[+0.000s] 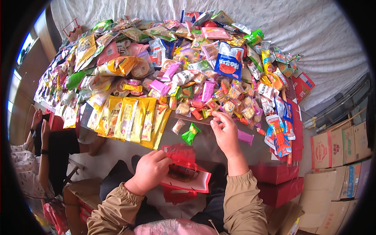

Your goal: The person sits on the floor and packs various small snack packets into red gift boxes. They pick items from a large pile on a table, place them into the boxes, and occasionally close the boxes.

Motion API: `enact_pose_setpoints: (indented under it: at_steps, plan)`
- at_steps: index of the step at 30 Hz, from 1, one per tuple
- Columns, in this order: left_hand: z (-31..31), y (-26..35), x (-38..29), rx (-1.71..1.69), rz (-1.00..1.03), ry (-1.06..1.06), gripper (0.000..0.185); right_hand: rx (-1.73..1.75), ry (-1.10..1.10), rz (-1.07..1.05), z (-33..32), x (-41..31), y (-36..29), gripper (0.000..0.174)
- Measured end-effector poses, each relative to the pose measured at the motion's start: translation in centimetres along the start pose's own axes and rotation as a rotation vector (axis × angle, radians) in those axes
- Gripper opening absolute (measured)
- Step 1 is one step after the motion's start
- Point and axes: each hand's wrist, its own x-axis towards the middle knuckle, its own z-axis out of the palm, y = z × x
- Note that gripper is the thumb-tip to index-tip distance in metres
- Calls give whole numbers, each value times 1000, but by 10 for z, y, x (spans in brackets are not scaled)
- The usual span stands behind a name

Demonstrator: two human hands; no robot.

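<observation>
My left hand [152, 169] pinches the edge of a red bag [202, 180] between thumb and fingers, over my lap. The bag gapes upward and shows a white inner side; dark packaging [182, 173] lies inside. A red translucent sheet [179, 154] rises at its far edge. My right hand [226, 132] reaches over the table's near edge, thumb and index finger apart, with nothing visible in it. Its fingertips are close to a small red-and-green wrapped sweet [207, 113]. A green wrapped sweet [191, 133] and a clear-wrapped piece [178, 127] lie to its left.
Heaped snack packets [173, 70] cover the table. Yellow packets [132, 117] overlap along the front left edge. A purple packet [245, 137] and blue-red packets [277, 133] lie right. Red boxes [276, 188] and cardboard cartons [329, 149] stand at right. Another person's hands [41, 126] are at left.
</observation>
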Motion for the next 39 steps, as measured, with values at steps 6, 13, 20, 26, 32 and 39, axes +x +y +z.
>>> enact_pose_setpoints:
  at_steps: [6, 13, 20, 26, 32, 39]
  plan:
    - [7, -5, 13, 26, 56, -23, 19, -29, 0, 14, -3, 8, -1, 33]
    - [9, -9, 18, 14, 62, -40, 14, -71, -11, -6, -1, 12, 0, 34]
    - [7, -12, 21, -39, 97, -25, 15, -150, -10, -90, 6, 16, -1, 36]
    - [9, -18, 24, -61, 158, -76, 13, -386, -7, -312, 10, 30, -7, 48]
    - [8, -24, 28, -65, 190, -115, 12, -576, -24, -444, 28, 75, -24, 66]
    - [7, -28, 30, -71, 217, -186, 13, -702, -99, -416, 55, 154, -12, 68]
